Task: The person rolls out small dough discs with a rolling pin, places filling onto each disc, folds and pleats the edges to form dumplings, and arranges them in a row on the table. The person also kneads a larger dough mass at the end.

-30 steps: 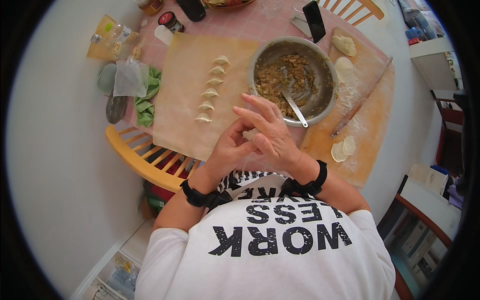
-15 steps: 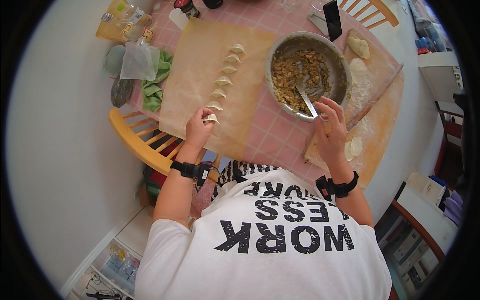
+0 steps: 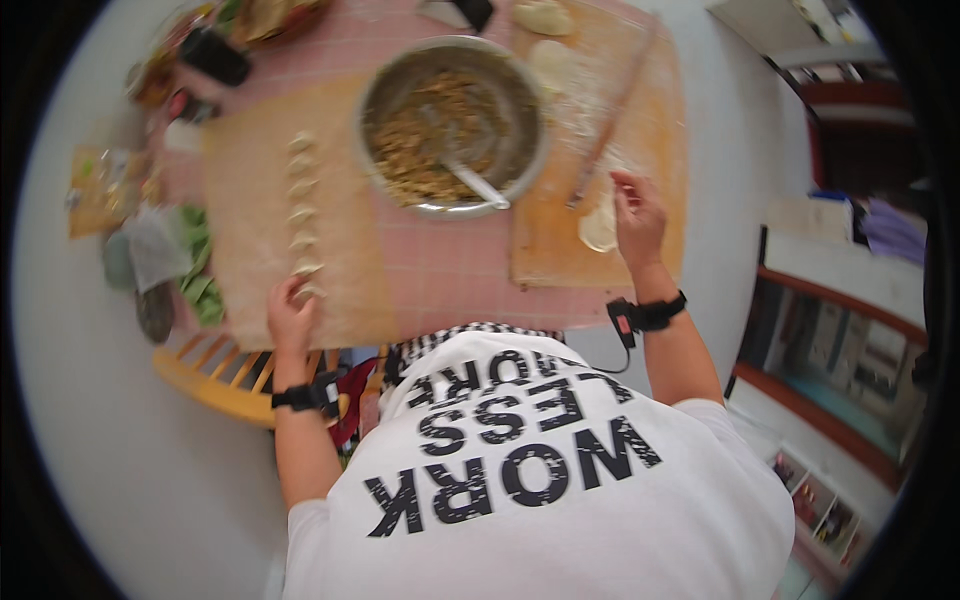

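My left hand is closed with its fingertips on a pale folded dumpling, at the near end of a row of dumplings on a tan sheet. My right hand is over the floured wooden board, its fingers bent together. Against its left side lies a flat round dough wrapper; blur hides whether the fingertips pinch anything. Between the hands, farther off, stands a steel bowl of chopped filling, with a spatula resting in it, its handle over the near rim.
A rolling pin lies slantwise on the board, with a dough lump and a flattened piece behind. Green cloth and a clear plastic bag lie at the left. A wooden chair stands at the near left edge.
The view has swung to the right. My right hand has left the bowl's near rim and moved over the board beside the wrapper, its fingers drawn together. My left hand stays at the nearest dumpling.
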A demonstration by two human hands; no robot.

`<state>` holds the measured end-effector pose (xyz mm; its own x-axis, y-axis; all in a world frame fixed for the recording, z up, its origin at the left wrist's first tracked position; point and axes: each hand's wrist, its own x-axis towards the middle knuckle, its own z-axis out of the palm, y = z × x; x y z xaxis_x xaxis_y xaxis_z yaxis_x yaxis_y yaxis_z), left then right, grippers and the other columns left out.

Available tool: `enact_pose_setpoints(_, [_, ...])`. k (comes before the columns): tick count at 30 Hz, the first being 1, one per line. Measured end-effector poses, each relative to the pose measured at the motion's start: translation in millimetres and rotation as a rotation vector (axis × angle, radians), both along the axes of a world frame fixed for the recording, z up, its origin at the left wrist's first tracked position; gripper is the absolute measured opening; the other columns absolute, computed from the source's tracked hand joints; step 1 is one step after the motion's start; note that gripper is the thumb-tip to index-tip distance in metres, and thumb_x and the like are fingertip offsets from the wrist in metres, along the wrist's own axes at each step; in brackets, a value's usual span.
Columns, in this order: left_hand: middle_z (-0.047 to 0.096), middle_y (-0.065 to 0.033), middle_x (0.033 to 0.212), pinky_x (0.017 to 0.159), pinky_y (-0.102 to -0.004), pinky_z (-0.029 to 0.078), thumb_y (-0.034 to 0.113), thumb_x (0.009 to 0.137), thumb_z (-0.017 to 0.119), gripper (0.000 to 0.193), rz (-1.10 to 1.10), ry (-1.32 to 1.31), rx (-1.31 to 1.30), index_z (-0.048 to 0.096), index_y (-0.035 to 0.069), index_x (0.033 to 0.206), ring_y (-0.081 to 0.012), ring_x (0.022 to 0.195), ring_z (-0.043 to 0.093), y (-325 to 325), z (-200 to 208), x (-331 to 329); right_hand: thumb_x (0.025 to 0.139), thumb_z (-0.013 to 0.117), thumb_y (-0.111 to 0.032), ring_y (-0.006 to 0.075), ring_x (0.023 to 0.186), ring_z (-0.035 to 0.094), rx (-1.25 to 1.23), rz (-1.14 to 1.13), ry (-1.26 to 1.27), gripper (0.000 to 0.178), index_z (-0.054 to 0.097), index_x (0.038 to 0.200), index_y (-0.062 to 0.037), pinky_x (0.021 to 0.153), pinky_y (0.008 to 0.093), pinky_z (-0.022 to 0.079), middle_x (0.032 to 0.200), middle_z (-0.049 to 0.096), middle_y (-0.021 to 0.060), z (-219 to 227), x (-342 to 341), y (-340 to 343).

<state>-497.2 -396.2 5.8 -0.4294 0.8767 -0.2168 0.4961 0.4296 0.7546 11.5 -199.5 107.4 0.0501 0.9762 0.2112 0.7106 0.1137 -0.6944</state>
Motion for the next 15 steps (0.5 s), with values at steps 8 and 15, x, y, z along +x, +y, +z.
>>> enact_pose_setpoints(8, [0.065,-0.0078,0.112,0.094,-0.0325,0.049,0.009,0.091,0.071,0.030,0.146,0.158,0.147,0.064,0.002,0.119,-0.0193,0.102,0.062,8.9,46.7,-11.6,0.085,0.072,-0.022,0.0301,0.088,0.067,-0.284,-0.013,-0.368,0.014,0.066,0.089,-0.0093,0.076,0.0409,0.053,0.094,0.067,0.0102,-45.4,49.7,-12.2])
enact_pose_setpoints(15, [0.066,-0.0044,0.111,0.093,-0.0294,0.049,0.010,0.099,0.064,0.021,0.156,-0.056,0.405,0.064,0.002,0.118,-0.0134,0.099,0.062,58.9,105.5,34.5,0.082,0.076,-0.024,0.0319,0.091,0.065,-0.121,0.048,-0.510,0.019,0.064,0.090,-0.0109,0.078,0.0423,0.053,0.096,0.065,0.0097,-70.0,54.5,-24.6])
